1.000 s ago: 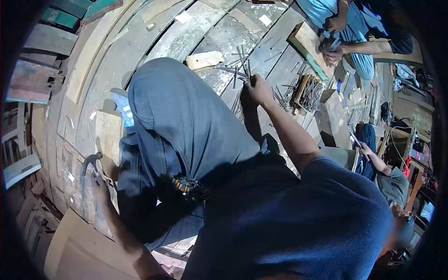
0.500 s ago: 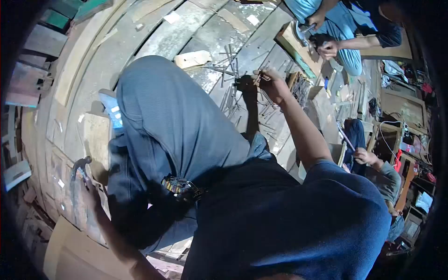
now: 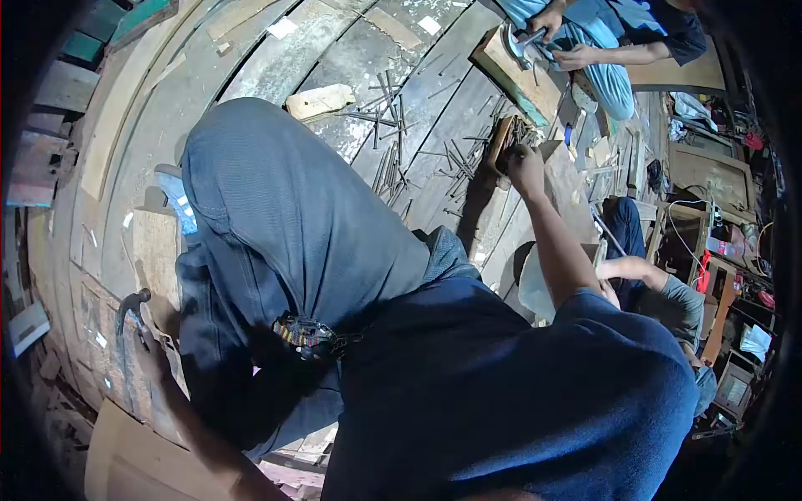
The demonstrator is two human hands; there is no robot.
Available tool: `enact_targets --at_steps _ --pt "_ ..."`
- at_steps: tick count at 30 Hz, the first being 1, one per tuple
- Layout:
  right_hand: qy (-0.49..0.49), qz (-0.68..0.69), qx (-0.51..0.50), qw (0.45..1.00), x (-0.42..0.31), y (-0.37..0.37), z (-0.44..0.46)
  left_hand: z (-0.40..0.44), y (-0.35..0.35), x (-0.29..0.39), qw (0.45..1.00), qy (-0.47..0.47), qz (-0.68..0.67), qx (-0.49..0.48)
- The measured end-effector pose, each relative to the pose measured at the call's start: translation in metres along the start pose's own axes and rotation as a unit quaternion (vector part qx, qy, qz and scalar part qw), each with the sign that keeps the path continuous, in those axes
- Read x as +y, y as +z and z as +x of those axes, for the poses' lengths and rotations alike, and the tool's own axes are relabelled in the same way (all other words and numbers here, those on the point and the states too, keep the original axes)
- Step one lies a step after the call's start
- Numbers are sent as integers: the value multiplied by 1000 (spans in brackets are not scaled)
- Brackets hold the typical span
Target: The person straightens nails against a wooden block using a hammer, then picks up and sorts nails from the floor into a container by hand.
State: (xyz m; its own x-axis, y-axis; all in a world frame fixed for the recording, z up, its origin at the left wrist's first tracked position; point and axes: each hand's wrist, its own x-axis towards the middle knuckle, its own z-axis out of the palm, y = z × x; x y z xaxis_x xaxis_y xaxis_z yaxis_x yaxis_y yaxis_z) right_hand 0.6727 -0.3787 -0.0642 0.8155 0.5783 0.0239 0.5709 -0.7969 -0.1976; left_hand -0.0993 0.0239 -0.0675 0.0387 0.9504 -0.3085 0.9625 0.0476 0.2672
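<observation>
The left hand (image 3: 150, 356) clasps a hammer (image 3: 130, 304), while the right hand (image 3: 526, 172), grip too hidden to tell, meets a box (image 3: 500, 144) likely set for easy reach.

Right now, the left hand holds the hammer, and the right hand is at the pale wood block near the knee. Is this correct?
Not quite: the right hand is instead at the wooden box of nails, as the head view shows. The left hand does hold the hammer.

White paper scrap (image 3: 282, 27) on floorboards (image 3: 347, 68), red object (image 3: 703, 274)
</observation>
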Motion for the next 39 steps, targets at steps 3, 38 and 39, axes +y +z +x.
enact_targets --at_steps 3,38,39 --pt "15 0 12 1000 -9 5 -6 8 6 -16 999 -38 2 -1" --pt "-19 -50 -171 984 -74 60 -33 -7 -3 12 998 34 -56 20" --pt "-19 -51 -171 984 -74 61 -32 -8 1 11 998 34 -56 19"
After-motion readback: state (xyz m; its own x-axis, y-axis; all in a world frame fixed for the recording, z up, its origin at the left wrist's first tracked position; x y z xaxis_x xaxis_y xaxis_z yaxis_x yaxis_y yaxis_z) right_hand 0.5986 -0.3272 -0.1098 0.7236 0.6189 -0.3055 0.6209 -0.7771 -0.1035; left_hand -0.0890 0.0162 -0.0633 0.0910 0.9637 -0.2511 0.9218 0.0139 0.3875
